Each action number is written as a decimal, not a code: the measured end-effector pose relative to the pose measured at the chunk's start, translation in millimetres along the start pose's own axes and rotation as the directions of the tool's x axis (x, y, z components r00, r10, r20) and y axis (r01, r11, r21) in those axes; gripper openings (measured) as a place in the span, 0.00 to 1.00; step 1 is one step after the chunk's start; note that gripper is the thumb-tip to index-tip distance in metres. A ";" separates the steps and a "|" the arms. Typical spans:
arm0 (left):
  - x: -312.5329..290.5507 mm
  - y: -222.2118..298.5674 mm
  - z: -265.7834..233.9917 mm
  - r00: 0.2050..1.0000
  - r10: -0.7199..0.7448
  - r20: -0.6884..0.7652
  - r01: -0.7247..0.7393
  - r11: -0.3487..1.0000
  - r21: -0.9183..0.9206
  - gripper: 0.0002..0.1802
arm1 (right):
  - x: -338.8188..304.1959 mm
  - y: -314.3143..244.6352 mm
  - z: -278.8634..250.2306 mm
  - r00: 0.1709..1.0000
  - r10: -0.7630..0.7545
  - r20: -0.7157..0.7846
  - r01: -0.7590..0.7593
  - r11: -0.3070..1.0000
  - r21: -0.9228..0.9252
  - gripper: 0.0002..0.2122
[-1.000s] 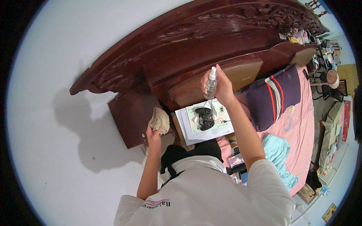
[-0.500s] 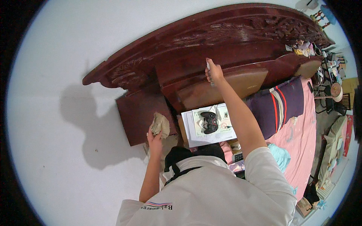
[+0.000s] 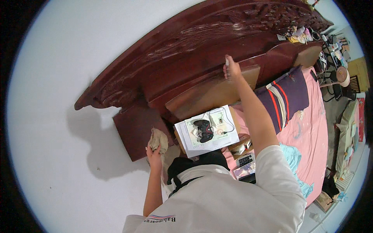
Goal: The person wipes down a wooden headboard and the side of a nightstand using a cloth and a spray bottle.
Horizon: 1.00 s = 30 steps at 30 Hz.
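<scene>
cloth [image 3: 159,138], beige and crumpled, sits in the left hand [image 3: 154,153], fingers curled on it; the right hand [image 3: 233,70] clenches a white-topped spray bottle [image 3: 227,61].

Small bottle [image 3: 227,61] (mostly hidden)

Def. a home bdrm: lg carved dk-wood headboard [image 3: 186,42] stood on far side, pink-sheeted bed [image 3: 307,151] ran off right w/ striped purple pillow [image 3: 297,91] on it, & wood nightstand [image 3: 136,132] sat left, nr white wall [image 3: 50,136].
</scene>
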<state>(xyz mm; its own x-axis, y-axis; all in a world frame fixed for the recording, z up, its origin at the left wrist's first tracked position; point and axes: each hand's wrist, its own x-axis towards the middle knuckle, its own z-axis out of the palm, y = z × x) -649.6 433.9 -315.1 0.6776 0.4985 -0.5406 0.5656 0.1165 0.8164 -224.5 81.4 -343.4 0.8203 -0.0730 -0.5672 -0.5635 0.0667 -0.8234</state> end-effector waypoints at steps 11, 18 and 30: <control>-10.5 15.0 38.9 0.981 0.173 -0.090 -0.173 0.985 0.008 0.28 | 12.2 -17.1 -61.1 0.972 -0.104 0.211 0.131 0.984 -0.119 0.31; 56.5 136.6 74.0 0.576 0.789 0.216 -0.769 0.432 0.471 0.32 | -0.1 44.1 -86.1 0.836 0.083 0.543 0.402 0.580 -0.708 0.33; 248.4 190.5 118.3 0.439 0.435 0.786 -0.832 -0.133 0.538 0.37 | 27.8 79.9 -81.1 0.774 -0.055 0.631 0.633 0.080 -0.770 0.28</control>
<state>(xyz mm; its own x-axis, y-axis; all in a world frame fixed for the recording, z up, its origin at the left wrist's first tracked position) -318.0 478.3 -317.9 0.9131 -0.4056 -0.0424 -0.3859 -0.8929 0.2321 -254.6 4.0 -426.1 0.7276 0.5678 -0.3849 0.3989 -0.8067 -0.4360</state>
